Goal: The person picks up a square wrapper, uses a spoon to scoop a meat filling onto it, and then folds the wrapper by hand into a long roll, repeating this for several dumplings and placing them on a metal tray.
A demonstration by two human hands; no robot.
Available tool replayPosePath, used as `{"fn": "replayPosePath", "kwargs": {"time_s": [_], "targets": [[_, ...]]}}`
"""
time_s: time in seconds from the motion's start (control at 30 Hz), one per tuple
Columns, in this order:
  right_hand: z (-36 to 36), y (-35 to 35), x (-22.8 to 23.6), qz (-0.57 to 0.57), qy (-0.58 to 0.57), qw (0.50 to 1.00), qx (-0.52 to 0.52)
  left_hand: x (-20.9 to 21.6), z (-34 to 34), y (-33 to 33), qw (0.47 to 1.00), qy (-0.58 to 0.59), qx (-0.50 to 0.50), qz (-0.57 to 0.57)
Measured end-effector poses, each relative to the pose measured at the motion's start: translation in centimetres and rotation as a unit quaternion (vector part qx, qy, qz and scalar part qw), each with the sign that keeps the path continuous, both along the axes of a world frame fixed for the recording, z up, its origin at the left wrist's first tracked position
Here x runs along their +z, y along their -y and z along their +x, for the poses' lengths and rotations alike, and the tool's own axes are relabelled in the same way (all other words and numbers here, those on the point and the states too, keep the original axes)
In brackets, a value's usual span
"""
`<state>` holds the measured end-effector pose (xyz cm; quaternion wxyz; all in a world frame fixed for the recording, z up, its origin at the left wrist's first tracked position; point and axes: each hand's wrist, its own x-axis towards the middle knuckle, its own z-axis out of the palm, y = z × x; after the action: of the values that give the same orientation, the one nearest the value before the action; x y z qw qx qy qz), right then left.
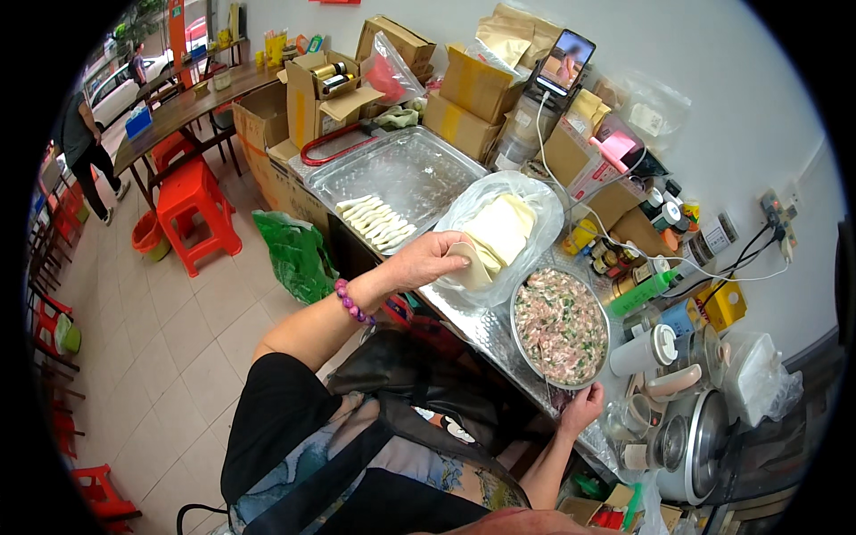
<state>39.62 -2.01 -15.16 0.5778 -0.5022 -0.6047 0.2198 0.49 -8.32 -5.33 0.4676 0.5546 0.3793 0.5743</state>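
My left hand (pixel 432 260), with a purple bead bracelet on its wrist, pinches a pale round dough wrapper (pixel 472 264). It is at the near edge of a stack of wrappers (pixel 505 223) lying in a clear plastic bag (pixel 546 201). To the right stands a round metal bowl (pixel 514 332) full of minced meat filling with chopped greens (pixel 562 325). My right hand (pixel 583 407) is closed just below the bowl's near rim; what its fingers hold is too small to make out. Folded dumplings (pixel 374 221) lie in rows in a metal tray (pixel 401 165) at the left.
A phone (pixel 566 62) stands above cardboard boxes (pixel 477 85) at the back. Jars and bottles (pixel 664 209), a white tumbler (pixel 644 350) and a large pot (pixel 704 446) crowd the right. Red stools (pixel 192 209) and a walking person (pixel 82 134) are at the far left.
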Motion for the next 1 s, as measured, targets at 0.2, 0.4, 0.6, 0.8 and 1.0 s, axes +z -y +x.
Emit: {"fn": "replayPosePath", "kwargs": {"time_s": [0.2,0.4,0.6,0.8,1.0], "targets": [[0.2,-0.1,-0.4,0.005,-0.007,1.000,-0.002,-3.2,4.6,1.7,0.946,0.273,-0.038,-0.168],[0.3,-0.3,-0.4,-0.012,0.017,1.000,-0.009,-3.9,4.9,1.3,0.863,0.472,-0.070,-0.165],[-0.3,0.3,0.1,-0.003,0.005,1.000,-0.021,-3.0,4.9,1.3,0.834,0.531,-0.083,-0.126],[-0.1,0.2,-0.2,0.031,0.027,0.996,-0.080,-1.3,5.3,1.5,0.827,0.548,-0.096,-0.083],[0.3,2.7,-0.1,-0.043,-0.150,0.986,-0.056,-0.8,4.5,2.8,0.823,0.556,-0.106,-0.049]]}}
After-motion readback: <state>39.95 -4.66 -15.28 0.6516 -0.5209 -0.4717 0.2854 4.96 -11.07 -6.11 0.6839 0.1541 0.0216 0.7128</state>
